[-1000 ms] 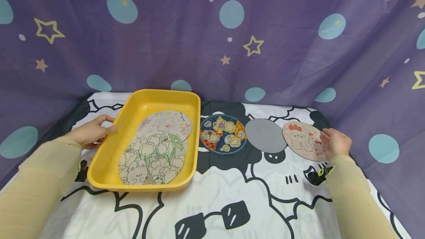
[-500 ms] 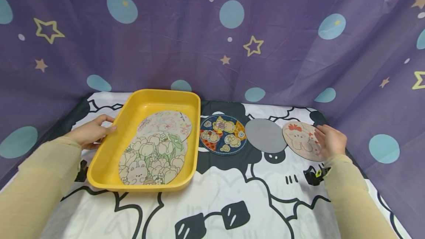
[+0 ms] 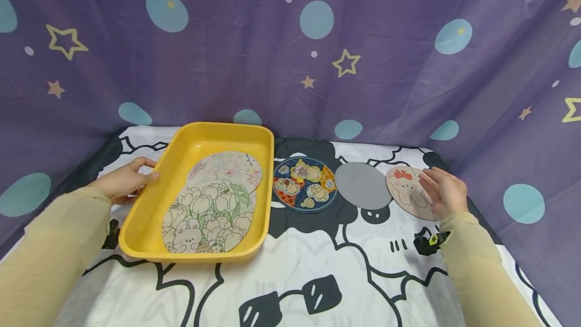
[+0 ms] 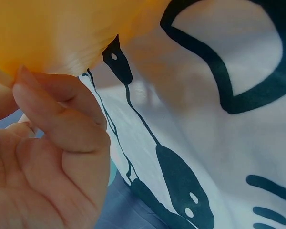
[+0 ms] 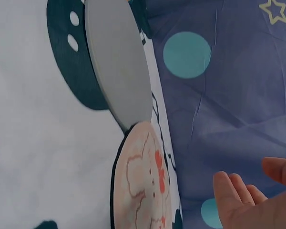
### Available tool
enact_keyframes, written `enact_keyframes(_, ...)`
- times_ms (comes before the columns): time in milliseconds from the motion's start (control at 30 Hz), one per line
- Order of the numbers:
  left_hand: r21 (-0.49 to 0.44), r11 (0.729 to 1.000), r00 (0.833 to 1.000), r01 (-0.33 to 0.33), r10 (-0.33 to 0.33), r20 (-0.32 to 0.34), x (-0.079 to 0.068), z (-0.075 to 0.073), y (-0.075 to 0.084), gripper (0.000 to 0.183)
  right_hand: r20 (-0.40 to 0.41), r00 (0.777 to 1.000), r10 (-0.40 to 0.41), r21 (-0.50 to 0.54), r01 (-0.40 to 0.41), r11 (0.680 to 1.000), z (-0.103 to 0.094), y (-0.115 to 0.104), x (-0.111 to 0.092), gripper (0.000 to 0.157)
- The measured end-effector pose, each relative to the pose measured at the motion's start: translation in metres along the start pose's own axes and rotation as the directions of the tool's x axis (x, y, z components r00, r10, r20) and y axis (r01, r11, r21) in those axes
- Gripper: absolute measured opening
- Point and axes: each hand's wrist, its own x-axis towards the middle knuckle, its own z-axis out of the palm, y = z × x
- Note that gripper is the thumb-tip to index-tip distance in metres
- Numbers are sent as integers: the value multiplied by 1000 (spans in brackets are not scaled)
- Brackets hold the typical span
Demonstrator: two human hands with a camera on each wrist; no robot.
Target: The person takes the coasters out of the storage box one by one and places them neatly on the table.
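At the left, my left hand [image 3: 127,180] grips the left rim of a yellow tray [image 3: 145,231]; in the left wrist view, the fingers [image 4: 62,114] pinch that edge. Two round mats lie overlapping in the tray: one with tulips and a rabbit [image 3: 206,221], one pale with pink drawings [image 3: 227,163]. My right hand [image 3: 447,193] holds nothing, its fingers loosely extended over a round pink mat with a red-bowed animal [image 3: 408,196]. In the right wrist view, that hand is apart from the pink mat [image 5: 143,181], whose right part it hides in the head view.
Right of the tray, a grey round mat [image 3: 363,185] and a dark blue mat with cartoon bears [image 3: 305,185] lie in a row with the pink one. A white cloth with black drawings [image 3: 290,266] covers the table. A purple curtain [image 3: 254,64] hangs behind.
My right hand has moved left and lifted a little, from the right edge of the pink mat to over it, and its fingers have loosened. The left hand, tray and mats stay put.
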Motion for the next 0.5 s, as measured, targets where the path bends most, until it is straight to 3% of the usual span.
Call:
enact_keyframes(167, -26, 1000, 1000, -15, 15, 6, -1, 0, 1, 57, 69, 997, -36, 4, 36, 999, 5, 2, -2, 69)
enact_keyframes(500, -21, 1000, 1000, -19, 20, 12, -2, 0, 2, 59, 121, 992, -44, 48, 39, 998, 12, 0, -11, 72)
